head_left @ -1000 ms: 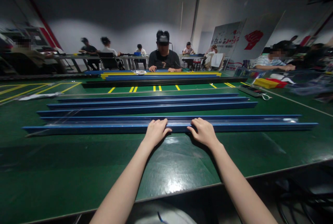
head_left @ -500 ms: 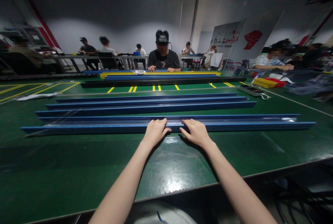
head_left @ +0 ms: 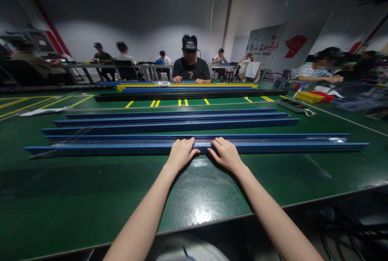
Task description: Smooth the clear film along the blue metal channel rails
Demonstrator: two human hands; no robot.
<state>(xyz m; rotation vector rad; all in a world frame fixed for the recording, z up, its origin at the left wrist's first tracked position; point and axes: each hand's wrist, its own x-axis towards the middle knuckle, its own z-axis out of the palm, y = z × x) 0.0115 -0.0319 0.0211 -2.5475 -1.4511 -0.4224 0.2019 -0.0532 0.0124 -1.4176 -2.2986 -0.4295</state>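
A long blue channel rail (head_left: 281,148) lies crosswise on the green table (head_left: 91,196), nearest to me. My left hand (head_left: 182,152) grips its near wall just left of the middle, fingers over the edge and thumb on the near side. To its right, my right hand (head_left: 224,152) grips the same wall in the same way, with a short gap between the two thumbs. The fingertips inside the channel are partly hidden. Beyond this rail lie more blue rails (head_left: 169,125), parallel to it.
Farther back are a black rail (head_left: 194,95) and yellow rails (head_left: 188,86), with a person (head_left: 191,67) seated behind them. A dark device (head_left: 292,106) and a yellow tray (head_left: 309,97) are at the right. A white strip (head_left: 45,112) lies at the left.
My right hand has shifted slightly left along the rail, towards my left hand. The left hand and the rails look nearly unchanged.
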